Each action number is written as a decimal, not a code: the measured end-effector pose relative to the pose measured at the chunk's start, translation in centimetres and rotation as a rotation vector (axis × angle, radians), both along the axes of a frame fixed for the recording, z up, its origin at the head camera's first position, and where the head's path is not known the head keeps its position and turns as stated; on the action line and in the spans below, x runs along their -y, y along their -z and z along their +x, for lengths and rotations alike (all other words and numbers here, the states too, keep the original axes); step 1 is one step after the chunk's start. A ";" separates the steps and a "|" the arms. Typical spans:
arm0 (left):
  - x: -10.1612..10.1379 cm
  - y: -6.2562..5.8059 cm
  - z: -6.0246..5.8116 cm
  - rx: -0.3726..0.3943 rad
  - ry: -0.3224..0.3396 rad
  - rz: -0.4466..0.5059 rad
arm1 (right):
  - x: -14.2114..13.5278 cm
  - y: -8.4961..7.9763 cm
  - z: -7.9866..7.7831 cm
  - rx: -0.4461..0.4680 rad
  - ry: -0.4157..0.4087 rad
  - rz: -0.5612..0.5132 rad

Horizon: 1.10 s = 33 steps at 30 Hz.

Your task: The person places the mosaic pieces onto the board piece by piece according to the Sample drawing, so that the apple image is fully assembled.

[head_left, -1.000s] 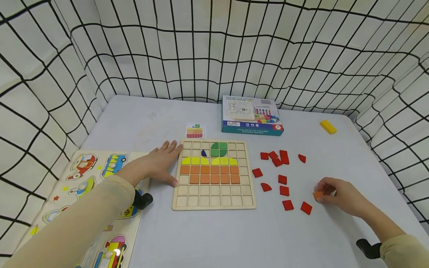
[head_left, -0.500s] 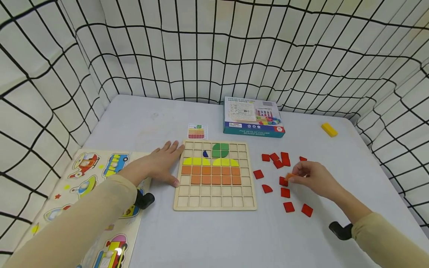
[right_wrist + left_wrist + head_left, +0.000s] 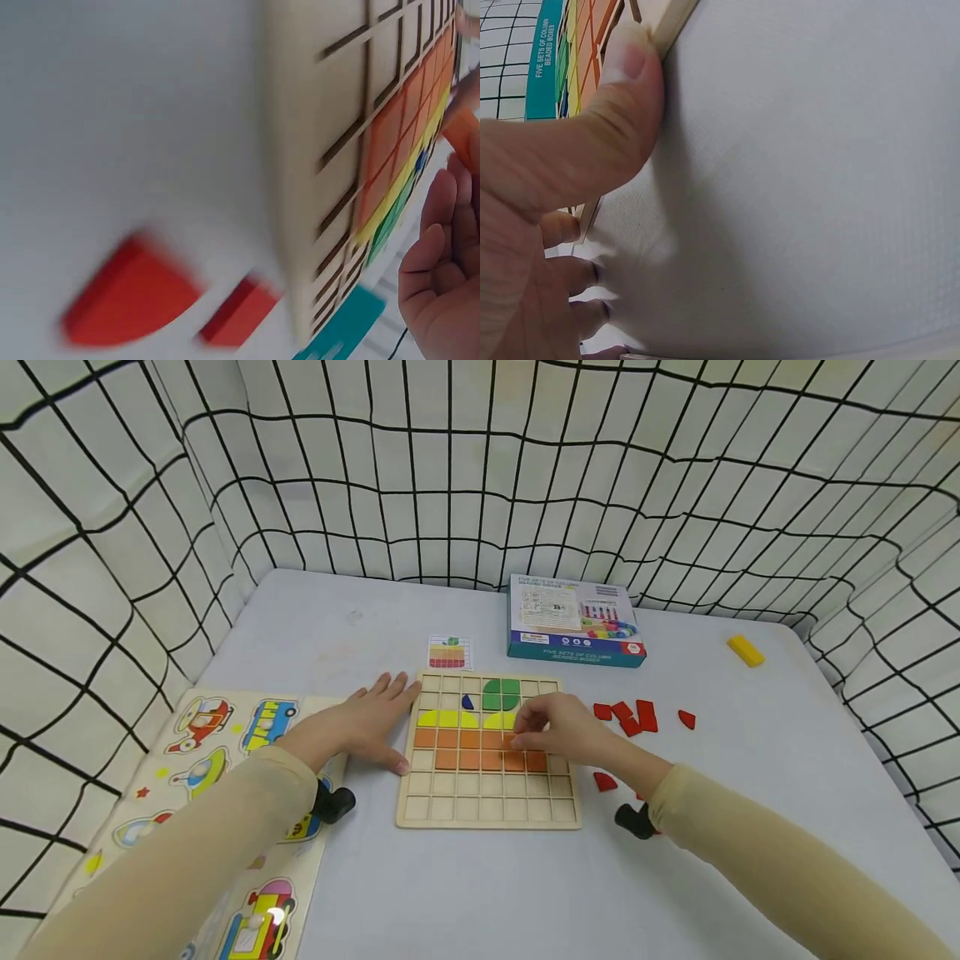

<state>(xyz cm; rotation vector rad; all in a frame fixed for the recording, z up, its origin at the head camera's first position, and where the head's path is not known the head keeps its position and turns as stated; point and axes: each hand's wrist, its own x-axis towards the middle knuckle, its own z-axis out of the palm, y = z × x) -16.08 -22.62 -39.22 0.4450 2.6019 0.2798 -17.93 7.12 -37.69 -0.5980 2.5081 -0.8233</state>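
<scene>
A wooden grid board [image 3: 487, 810] lies on the table, with yellow, orange, green and blue pieces set in its cells. My left hand [image 3: 360, 728] rests at its left edge, fingers spread; in the left wrist view the thumb [image 3: 630, 82] touches the rim. My right hand [image 3: 562, 728] is over the board's right part, pinching an orange square tile [image 3: 463, 135] that shows in the right wrist view. Rows of orange tiles [image 3: 468, 760] fill the middle, below yellow pieces [image 3: 447, 718]. A green shape [image 3: 500, 695] sits near the top.
Loose red pieces [image 3: 647, 716] lie right of the board, some hidden by my right forearm. A picture card [image 3: 450, 653] and a box [image 3: 576, 620] are behind it. A vehicle puzzle board [image 3: 198, 777] lies at left, a yellow block [image 3: 746, 651] at far right. Black netting surrounds the table.
My right hand has travelled left with the orange tile, from the table's right side, past the red pieces, to over the board. The left hand keeps its place at the board's edge.
</scene>
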 end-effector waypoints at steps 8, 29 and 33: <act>0.2 -0.1 -0.1 0.013 0.008 0.001 | 6.8 0.2 0.2 -0.002 -0.152 -0.050; 0.1 -0.3 -0.1 0.012 0.009 0.002 | 11.3 0.5 1.0 -0.088 -0.285 0.093; 0.1 -0.3 -0.1 0.014 0.004 0.001 | 11.5 0.6 1.0 -0.116 -0.305 0.135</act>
